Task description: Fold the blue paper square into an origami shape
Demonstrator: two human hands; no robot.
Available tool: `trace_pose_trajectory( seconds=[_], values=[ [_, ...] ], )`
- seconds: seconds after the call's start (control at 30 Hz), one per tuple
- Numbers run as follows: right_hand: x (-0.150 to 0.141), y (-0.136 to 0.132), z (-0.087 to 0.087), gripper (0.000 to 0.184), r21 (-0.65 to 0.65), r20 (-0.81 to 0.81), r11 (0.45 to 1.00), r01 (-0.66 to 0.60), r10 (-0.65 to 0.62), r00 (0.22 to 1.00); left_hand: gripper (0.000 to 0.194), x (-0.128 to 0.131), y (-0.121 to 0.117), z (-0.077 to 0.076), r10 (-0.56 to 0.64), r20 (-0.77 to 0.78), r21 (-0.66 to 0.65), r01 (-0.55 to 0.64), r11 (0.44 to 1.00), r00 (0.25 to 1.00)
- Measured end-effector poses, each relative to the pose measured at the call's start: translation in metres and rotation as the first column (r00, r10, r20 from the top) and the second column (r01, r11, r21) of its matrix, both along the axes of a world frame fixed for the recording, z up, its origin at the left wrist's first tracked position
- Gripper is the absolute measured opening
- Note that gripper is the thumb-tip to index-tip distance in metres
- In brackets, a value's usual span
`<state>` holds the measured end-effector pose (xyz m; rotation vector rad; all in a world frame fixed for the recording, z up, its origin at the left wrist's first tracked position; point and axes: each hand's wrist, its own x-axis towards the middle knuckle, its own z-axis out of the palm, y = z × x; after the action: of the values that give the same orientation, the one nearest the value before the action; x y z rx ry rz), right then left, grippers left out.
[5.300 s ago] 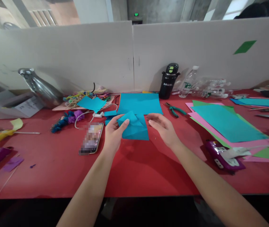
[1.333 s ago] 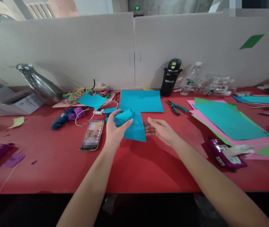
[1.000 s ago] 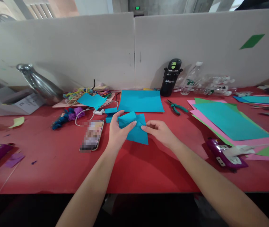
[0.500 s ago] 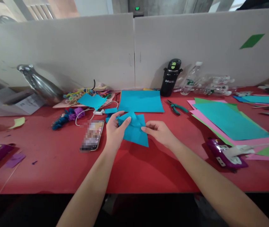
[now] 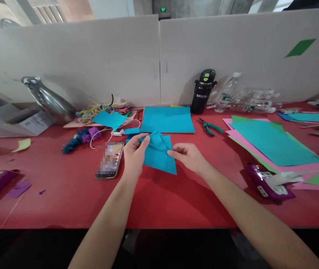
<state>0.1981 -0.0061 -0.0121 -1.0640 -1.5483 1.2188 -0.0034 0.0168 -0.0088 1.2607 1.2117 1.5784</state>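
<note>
blue paper: creased, folded at far end, layers hard to tell | left hand, right hand: both pinching it

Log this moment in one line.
left hand: gripping blue paper | right hand: pinching its right edge | phone: beside left hand | pliers: beyond right hand
</note>
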Motion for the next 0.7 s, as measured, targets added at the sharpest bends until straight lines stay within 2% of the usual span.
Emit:
trace_pose_trajectory(
  seconds=[0.2,0.37,0.47,0.57,0.63,0.7],
  values=[
    [0.004,0.001,0.0,0.033,0.029,0.016,0.999,0.016,-0.016,1.0,0.038,-0.005,0.003,0.002,-0.121,0.066,0.021,0.12,0.993,0.99],
    [0.007,0.002,0.0,0.032,0.022,0.034,1.0,0.003,-0.004,0.999,0.06,-0.007,0.001,0.006,-0.268,0.077,-0.033,0.271,0.962,0.96],
    [0.007,0.002,0.0,0.031,0.014,0.046,1.0,-0.006,0.006,0.999,0.064,-0.007,0.0,0.006,-0.277,-0.047,-0.032,0.276,0.961,0.96],
    [0.007,0.002,-0.001,0.032,0.029,0.063,1.0,-0.007,0.006,0.998,0.057,-0.008,-0.001,0.005,-0.2,-0.244,0.049,0.219,0.975,0.949],
    [0.008,0.002,-0.001,0.033,0.03,0.072,0.999,-0.012,0.009,0.997,0.053,-0.01,-0.002,0.006,-0.124,-0.406,0.147,0.199,0.969,0.905],
    [0.01,0.002,0.002,0.034,0.024,0.101,1.0,-0.019,0.017,0.995,0.049,-0.012,-0.005,0.008,-0.039,-0.565,0.255,0.219,0.942,0.824]
  ],
)
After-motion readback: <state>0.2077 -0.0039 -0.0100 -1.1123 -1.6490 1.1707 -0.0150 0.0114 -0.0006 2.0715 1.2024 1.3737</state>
